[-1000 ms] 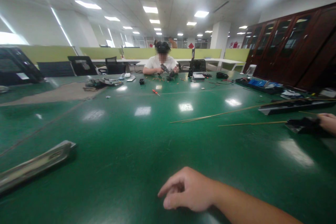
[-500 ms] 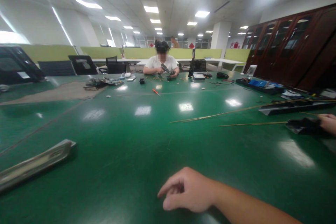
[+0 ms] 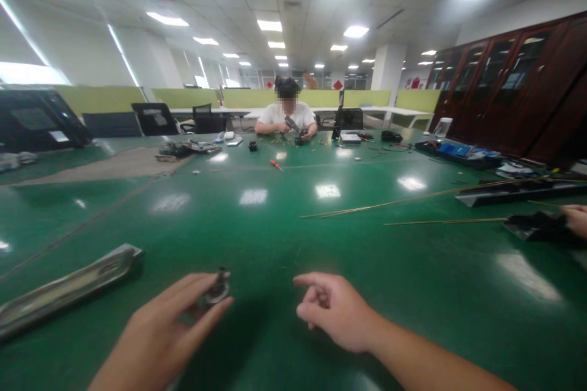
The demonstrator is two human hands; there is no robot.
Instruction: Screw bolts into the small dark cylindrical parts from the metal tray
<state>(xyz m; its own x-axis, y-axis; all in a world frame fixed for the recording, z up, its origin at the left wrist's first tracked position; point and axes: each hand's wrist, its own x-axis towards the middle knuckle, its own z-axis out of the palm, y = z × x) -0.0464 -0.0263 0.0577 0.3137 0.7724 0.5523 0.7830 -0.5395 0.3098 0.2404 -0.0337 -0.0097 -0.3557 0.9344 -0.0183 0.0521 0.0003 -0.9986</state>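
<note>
My left hand (image 3: pixel 167 324) is closed, pinching a small round metal part (image 3: pixel 219 289) between thumb and fingertips. The part has a pale ring-like rim and a short dark stem on top; its exact kind is too blurred to tell. To the right, my right hand (image 3: pixel 332 311) hovers low over the green tabletop (image 3: pixel 275 244). Its index finger points left toward the part, while the other fingers curl loosely. Nothing shows in that hand, and a gap separates it from the part.
A long metal tray-like piece (image 3: pixel 68 290) lies at the left. Thin brass-coloured rods (image 3: pixel 389 203) stretch in from the right, beside another person's hand (image 3: pixel 575 220) on a black piece (image 3: pixel 534 226). A red screwdriver (image 3: pixel 276 164) lies ahead. Across the table sits a co-worker (image 3: pixel 288 115).
My left hand has come into view from below, holding the round metal part. My right hand has shifted slightly up and right, its index finger straighter.
</note>
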